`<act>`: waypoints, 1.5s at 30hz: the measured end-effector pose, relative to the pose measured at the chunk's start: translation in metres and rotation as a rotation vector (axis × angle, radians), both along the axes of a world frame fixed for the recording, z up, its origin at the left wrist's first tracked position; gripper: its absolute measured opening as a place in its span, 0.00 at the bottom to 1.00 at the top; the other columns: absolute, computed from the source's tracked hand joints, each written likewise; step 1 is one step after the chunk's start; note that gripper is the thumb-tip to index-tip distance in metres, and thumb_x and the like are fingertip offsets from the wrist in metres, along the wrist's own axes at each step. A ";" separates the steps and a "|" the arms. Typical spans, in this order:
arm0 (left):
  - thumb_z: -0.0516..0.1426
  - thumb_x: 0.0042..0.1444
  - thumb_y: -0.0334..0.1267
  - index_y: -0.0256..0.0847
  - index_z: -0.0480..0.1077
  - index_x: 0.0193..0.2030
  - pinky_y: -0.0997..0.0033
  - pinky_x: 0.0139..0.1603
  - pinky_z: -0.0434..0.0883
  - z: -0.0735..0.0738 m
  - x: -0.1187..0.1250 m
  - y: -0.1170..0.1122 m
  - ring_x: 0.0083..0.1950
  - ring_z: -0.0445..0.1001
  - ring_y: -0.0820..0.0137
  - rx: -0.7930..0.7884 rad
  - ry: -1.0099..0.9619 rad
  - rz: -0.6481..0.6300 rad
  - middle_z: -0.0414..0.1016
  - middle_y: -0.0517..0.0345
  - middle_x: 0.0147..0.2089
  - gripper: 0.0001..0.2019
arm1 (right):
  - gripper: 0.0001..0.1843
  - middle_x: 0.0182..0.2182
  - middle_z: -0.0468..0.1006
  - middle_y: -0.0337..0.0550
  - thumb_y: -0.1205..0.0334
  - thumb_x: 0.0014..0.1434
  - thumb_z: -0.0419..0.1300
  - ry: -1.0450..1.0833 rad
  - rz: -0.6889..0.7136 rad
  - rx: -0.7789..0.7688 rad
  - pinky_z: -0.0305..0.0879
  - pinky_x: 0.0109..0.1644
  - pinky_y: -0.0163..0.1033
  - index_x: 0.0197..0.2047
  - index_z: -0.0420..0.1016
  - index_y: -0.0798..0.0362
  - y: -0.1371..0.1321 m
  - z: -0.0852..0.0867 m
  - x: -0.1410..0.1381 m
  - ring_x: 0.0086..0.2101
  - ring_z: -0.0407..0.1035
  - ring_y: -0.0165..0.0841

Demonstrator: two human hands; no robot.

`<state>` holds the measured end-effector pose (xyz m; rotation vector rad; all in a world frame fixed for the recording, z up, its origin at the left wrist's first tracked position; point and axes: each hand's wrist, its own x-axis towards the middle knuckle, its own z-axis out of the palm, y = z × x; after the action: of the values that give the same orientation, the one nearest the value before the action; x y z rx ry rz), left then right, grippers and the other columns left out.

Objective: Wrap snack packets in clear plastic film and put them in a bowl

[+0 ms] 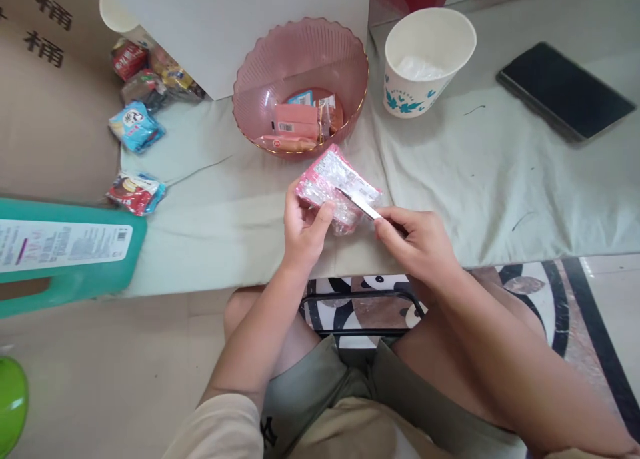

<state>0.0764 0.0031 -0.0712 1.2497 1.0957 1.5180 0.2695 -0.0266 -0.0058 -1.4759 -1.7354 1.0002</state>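
My left hand (pixel 305 225) is closed on the near left corner of a pink package (pixel 320 175) wrapped in clear, crinkled plastic. In my right hand (pixel 417 239) is a slim knife (pixel 364 207) with a pale blade. Its dark tip rests on or just over the wrapping; I cannot tell whether it has gone through. The knife's handle is mostly hidden by my fingers. Just beyond the package stands a pink ribbed bowl (pixel 260 65) with a gold rim, holding several wrapped snacks (pixel 297 122).
A paper cup (pixel 407 89) with clear plastic inside stands right of the bowl. A black phone (pixel 567 89) lies at the far right. Snack packets (pixel 135 125) lie left, beside a cardboard box (pixel 55 112). A green container (pixel 95 245) sits at the left edge of the cloth-covered table (pixel 210 245).
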 end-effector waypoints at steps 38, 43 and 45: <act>0.63 0.58 0.33 0.43 0.75 0.35 0.62 0.51 0.74 0.035 -0.032 -0.017 0.47 0.75 0.66 0.338 0.855 -0.011 0.76 0.56 0.43 0.01 | 0.28 0.57 0.79 0.53 0.67 0.58 0.53 -0.197 0.086 0.455 0.69 0.61 0.55 0.62 0.71 0.51 0.013 -0.037 -0.003 0.56 0.74 0.47; 0.59 0.62 0.36 0.44 0.70 0.34 0.69 0.39 0.73 0.031 -0.034 -0.013 0.37 0.75 0.71 0.121 0.503 0.082 0.75 0.59 0.35 0.04 | 0.32 0.61 0.78 0.50 0.70 0.57 0.51 -0.268 0.135 0.373 0.63 0.65 0.57 0.64 0.72 0.48 0.012 -0.034 -0.004 0.63 0.69 0.46; 0.60 0.61 0.37 0.45 0.68 0.40 0.71 0.34 0.70 0.026 -0.038 -0.011 0.33 0.73 0.73 0.024 0.398 0.217 0.73 0.61 0.34 0.04 | 0.32 0.59 0.78 0.49 0.71 0.56 0.51 -0.260 0.144 0.369 0.62 0.66 0.58 0.63 0.73 0.46 0.013 -0.034 -0.003 0.63 0.68 0.47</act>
<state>0.0380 -0.0082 -0.0453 1.5323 1.5144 1.4768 0.2665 -0.0141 -0.0401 -1.2973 -2.1033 0.5305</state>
